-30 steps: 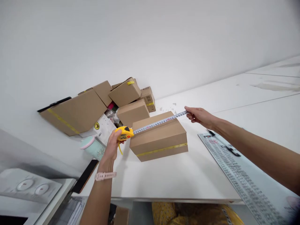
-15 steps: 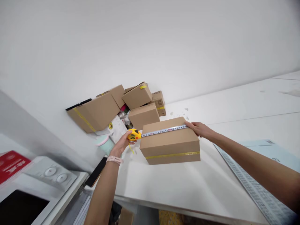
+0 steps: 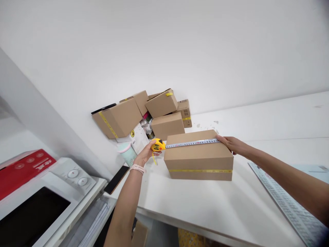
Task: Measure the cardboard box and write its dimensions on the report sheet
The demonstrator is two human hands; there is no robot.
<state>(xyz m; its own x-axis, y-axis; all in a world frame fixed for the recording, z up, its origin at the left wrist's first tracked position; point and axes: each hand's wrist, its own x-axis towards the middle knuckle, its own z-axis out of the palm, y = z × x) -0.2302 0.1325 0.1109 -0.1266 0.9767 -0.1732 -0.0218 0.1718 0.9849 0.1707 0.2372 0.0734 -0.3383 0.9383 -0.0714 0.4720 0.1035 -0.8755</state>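
A yellow tape measure (image 3: 158, 145) is gripped in my left hand (image 3: 146, 154), just beyond the left edge of a cardboard box (image 3: 200, 163). Its silver blade runs across the top of the box to the right edge. There my right hand (image 3: 235, 145) pinches the blade's end against the box corner, fingers curled over the side. The box lies on the white table (image 3: 190, 202), with a strip of yellow tape along its front face. A short yellow strap dangles from the tape measure below my left hand.
Several cardboard boxes (image 3: 168, 127) are stacked against the wall. Left of my arm are a mint cup (image 3: 128, 154), a black phone (image 3: 117, 179) and a microwave (image 3: 33, 216) with a red box (image 3: 25, 171) on top. A printed light-blue sheet (image 3: 290, 199) lies under my right arm.
The view has shifted, so the box, hands and background all appear further right. Both hands keep their hold, and the blade stays stretched over the box top.
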